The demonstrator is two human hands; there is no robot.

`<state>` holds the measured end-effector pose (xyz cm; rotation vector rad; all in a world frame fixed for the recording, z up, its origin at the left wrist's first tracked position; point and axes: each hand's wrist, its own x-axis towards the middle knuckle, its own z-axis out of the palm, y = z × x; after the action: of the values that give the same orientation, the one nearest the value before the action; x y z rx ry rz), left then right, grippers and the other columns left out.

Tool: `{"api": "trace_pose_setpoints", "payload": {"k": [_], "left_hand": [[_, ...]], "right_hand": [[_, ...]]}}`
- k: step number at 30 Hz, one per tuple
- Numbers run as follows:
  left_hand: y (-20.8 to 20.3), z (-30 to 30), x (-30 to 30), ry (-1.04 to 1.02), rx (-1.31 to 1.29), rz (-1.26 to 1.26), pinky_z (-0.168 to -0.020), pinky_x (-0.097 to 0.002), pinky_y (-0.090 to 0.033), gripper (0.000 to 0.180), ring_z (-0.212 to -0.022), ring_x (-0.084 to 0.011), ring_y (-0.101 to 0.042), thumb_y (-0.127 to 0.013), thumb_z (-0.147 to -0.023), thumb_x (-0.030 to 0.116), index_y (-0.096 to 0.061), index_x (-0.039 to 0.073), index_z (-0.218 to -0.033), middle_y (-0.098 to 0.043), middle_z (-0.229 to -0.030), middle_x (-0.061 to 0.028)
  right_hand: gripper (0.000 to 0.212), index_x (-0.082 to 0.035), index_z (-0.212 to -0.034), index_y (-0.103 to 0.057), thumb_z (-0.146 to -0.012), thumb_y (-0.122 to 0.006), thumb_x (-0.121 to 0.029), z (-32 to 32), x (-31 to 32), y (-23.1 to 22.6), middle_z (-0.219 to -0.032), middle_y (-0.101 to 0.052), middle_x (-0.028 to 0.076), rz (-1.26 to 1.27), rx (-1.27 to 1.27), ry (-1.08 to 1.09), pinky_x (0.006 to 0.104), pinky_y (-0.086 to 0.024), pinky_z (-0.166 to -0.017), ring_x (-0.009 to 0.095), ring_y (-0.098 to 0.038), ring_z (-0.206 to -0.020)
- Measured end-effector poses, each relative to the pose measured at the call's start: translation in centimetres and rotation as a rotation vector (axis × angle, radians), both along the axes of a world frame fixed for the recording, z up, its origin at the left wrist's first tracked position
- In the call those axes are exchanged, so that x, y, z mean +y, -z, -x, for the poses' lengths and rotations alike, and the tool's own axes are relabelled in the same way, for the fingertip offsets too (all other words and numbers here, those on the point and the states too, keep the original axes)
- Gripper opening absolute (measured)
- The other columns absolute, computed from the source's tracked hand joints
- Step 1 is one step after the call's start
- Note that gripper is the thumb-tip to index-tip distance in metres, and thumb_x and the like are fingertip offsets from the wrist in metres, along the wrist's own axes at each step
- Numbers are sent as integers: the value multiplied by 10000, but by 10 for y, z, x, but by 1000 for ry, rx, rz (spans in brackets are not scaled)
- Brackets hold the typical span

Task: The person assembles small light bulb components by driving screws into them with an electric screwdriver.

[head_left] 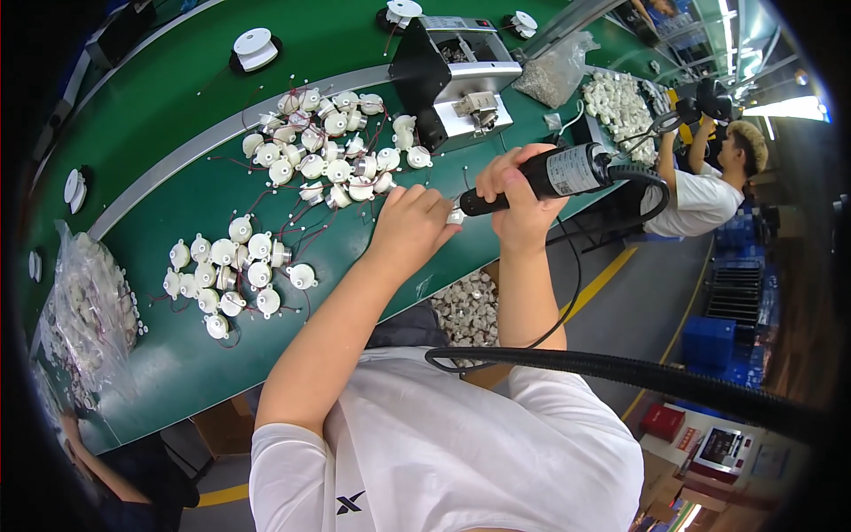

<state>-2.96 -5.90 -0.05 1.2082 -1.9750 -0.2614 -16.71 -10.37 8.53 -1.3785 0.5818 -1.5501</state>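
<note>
My right hand [525, 197] is wrapped round a black electric screwdriver [567, 171], held sideways over the bench's near edge. Its tip points left, at a small white part [456, 215]. That part is pinched in the fingers of my left hand [409, 223], which hide most of it. Left of my hands, many round white motor-like units [337, 170] with thin dark and red wires lie heaped on the green bench [355, 293]. A second group of these white units [259, 273] sits nearer to my left forearm.
A black-and-silver screw feeder [483, 120] stands beyond my hands. A bag of small parts [558, 75] and white pieces [620, 102] lie right of it. Another plastic bag [84, 301] is far left. A box of parts [468, 310] sits below the edge. A co-worker [696, 191] is at right.
</note>
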Motion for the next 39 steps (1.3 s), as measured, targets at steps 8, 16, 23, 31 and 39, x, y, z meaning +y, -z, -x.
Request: {"api": "trace_pose_setpoints", "payload": {"k": [8, 16, 23, 31, 39], "left_hand": [[-2, 2, 0, -13, -14, 74, -767, -361, -408, 243, -863, -216, -565, -774, -729, 225, -668, 83, -895, -596, -863, -28], [-3, 3, 5, 51, -19, 73, -812, -388, -462, 352, -934, -254, -581, -786, -709, 153, -668, 32, -1018, -615, -959, -68], [-6, 1, 6, 65, 43, 50, -853, -394, -474, 378, -966, -280, -587, -787, -714, 149, -669, 18, -1048, -619, -1023, -87], [-3, -4, 3, 49, 93, 19, -830, -385, -449, 342, -924, -253, -580, -796, -712, 193, -678, 50, -999, -612, -950, -62], [0, -3, 3, 50, 99, -23, -823, -378, -436, 301, -901, -246, -576, -797, -711, 198, -675, 64, -951, -588, -891, -53]], "right_hand": [[295, 16, -1144, -486, -873, -601, -6, 21, -40, -42, -691, -522, 77, 181, -186, 98, 360, -471, -525, 177, -503, -545], [209, 49, -1078, -527, -883, -600, 43, 5, -98, -43, -662, -560, 101, 203, -234, 89, 345, -472, -515, 187, -542, -519], [165, 20, -993, -521, -863, -612, 64, 6, -112, -34, -641, -562, 104, 144, -109, 77, 339, -470, -512, 202, -558, -505], [231, -19, -1051, -509, -847, -612, 9, 14, -47, -29, -659, -501, 76, -93, -114, -52, 357, -449, -514, 186, -497, -513], [272, 35, -1080, -486, -839, -611, 54, 9, -6, -13, -685, -579, 122, -66, -104, -142, 350, -477, -522, 188, -542, -529]]}}
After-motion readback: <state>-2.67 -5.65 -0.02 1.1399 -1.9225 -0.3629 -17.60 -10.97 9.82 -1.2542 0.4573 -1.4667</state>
